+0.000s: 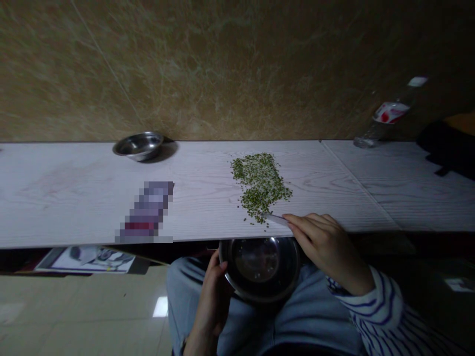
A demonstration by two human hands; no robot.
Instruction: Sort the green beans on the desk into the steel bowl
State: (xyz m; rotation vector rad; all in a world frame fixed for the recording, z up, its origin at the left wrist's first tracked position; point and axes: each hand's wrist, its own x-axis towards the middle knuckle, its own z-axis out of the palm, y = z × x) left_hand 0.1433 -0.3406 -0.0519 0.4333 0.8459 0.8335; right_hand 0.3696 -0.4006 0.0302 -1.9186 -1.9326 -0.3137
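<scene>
Small green beans (260,185), like mung beans, lie scattered in a patch on the white wood-grain table (200,198). My right hand (322,242) is closed on a thin, pale, flat strip (276,219), whose exact kind I cannot make out. Its tip touches the near edge of the beans. Below the table's front edge, over my lap, my left hand (215,291) grips the left rim of a steel bowl (260,294). The bowl's mouth faces up and its far rim is tucked against the table edge; a few small specks show inside.
A smaller steel bowl (139,147) stands by the wall at the back left. A pixelated rectangular item (146,212) lies at the left front. To the right are a clear plastic bottle (389,113) with a white cap and a dark bag-like object (449,146). An open drawer (92,259) juts out below.
</scene>
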